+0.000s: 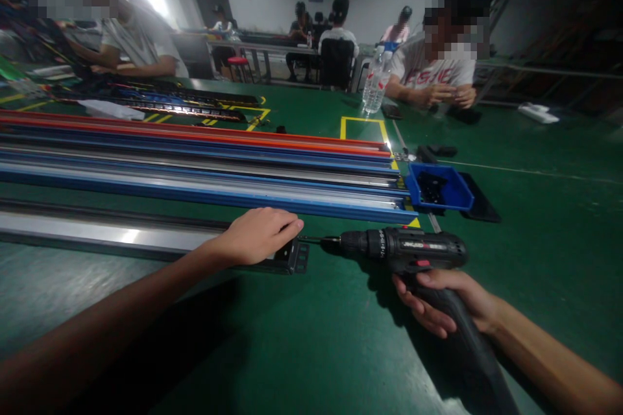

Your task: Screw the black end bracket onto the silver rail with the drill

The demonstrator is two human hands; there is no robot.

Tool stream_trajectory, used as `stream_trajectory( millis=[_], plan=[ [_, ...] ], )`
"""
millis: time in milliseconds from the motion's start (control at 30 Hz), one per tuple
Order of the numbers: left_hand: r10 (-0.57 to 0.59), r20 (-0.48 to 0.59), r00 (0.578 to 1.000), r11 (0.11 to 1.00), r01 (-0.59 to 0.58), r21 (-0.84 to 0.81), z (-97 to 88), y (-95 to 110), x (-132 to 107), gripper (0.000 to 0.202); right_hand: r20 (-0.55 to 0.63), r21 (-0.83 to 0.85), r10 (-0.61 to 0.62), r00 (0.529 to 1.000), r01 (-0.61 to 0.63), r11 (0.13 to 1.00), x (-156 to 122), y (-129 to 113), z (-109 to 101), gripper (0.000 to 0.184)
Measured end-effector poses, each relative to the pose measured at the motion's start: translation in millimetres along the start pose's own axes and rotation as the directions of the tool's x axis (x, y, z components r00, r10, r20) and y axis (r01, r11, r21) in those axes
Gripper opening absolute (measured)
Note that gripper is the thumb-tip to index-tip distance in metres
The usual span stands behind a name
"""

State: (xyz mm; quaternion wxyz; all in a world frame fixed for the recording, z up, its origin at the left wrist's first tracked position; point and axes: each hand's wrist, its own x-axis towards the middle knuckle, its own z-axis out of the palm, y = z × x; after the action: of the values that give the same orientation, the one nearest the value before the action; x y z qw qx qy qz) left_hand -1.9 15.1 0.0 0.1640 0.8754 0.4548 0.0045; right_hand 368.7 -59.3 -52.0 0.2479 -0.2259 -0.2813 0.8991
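The right hand has its fingers clamped on the black drill, whose bit meets the end bracket of the grey rail on the table. The left hand grips that rail, fingers curled over it. If the bit skids, I reckon it could nick those close fingertips.

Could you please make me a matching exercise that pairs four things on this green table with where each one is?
Things:
1 cordless drill
2 blue bin
3 water bottle
4 left hand

Places:
A upright at the table's far side, near a seated person
B gripped by the right hand
C at the end of the stacked coloured rails
D holding down the end of the silver rail

Pairs: 1-B, 2-C, 3-A, 4-D
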Motion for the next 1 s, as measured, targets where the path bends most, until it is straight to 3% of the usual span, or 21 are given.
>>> stream_trajectory(
  millis=[1000],
  plan=[
    [-0.016,-0.01,1.0,1.0,0.016,-0.009,0.2,0.9,-0.2,0.05,-0.033,-0.03,0.001,0.999,-0.002,1.0,0.0,-0.1,1.0,0.026]
  ],
)
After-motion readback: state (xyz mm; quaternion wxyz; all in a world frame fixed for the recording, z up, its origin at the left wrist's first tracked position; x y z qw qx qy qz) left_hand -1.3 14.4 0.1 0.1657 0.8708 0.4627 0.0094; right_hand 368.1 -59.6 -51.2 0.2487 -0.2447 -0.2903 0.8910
